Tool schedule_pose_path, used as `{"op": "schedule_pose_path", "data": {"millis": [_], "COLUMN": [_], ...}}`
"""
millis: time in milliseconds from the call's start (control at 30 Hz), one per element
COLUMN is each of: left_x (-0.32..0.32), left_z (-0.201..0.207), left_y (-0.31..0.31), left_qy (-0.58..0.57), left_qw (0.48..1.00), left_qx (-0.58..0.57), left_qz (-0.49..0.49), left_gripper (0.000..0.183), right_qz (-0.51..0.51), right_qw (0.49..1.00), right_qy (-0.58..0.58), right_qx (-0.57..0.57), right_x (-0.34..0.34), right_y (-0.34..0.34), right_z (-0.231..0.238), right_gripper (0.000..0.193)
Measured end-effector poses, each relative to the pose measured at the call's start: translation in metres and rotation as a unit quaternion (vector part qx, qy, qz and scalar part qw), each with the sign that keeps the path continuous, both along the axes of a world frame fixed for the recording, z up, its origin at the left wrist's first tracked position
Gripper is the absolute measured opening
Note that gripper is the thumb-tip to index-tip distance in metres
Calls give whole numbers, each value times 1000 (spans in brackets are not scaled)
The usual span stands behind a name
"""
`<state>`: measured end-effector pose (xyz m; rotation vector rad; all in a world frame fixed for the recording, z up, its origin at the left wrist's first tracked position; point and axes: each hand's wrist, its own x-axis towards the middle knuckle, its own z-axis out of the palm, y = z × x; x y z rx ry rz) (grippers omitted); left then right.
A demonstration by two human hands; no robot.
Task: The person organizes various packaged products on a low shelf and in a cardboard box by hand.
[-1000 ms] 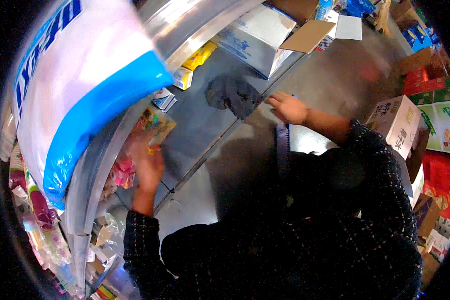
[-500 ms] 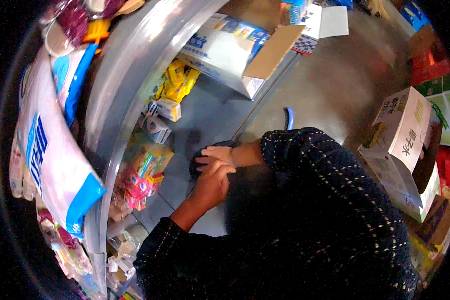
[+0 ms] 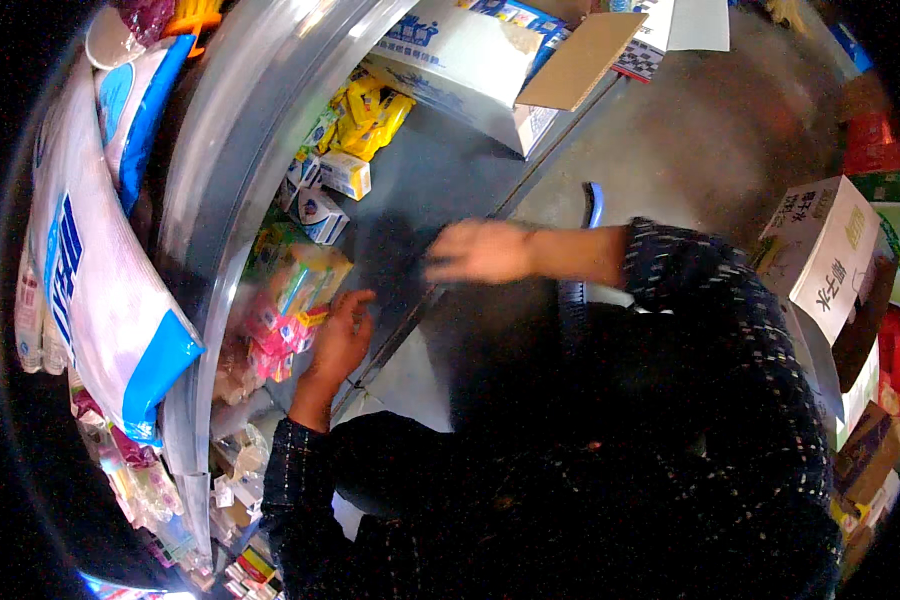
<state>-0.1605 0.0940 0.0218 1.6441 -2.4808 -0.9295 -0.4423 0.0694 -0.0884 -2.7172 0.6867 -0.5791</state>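
My left hand (image 3: 342, 345) is beside the pink packets (image 3: 273, 345) and a multicoloured pack (image 3: 315, 278) on the low grey surface. Its fingers are partly spread, and I see nothing in them. Over the same grey surface, my right hand (image 3: 482, 252) reaches leftward, smeared by motion; whether it holds anything does not show. Beyond my left hand stand a blue-and-white box (image 3: 320, 215), a small white-and-yellow box (image 3: 346, 175) and yellow packets (image 3: 372, 118). Dark sleeves with light flecks cover both forearms.
A clear shelf edge (image 3: 245, 150) curves down the left, with a large white-and-blue package (image 3: 120, 300) above it. Ahead is a white carton (image 3: 460, 60) with a raised cardboard flap (image 3: 582, 62). Another open carton (image 3: 832, 250) stands at right. A blue curved strip (image 3: 596, 203) lies beyond my right forearm.
My hands were together over the dark patch and have come apart. The left moved left and nearer the packets; the right moved up and to the right. The whole view has shifted slightly.
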Motion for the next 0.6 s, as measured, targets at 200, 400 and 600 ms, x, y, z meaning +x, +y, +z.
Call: {"op": "schedule_pose_path", "data": {"millis": [200,400,600], "left_x": [-31,-30,-29], "left_z": [-2,-22,-38], "left_y": [-10,-7,-16], "left_qy": [-10,-14,-82], "left_qw": [998,996,989], "left_qx": [16,18,15], "left_qz": [-63,-82,-122], "left_gripper": [38,41,47], "right_qz": [152,158,10], "right_qw": [968,966,980], "right_qy": [105,23,-46], "right_qx": [-173,-203,-195], "right_x": [82,33,-116], "right_y": [7,-4,-15], "right_z": [-41,-63,-57], "right_gripper": [42,43,48]}}
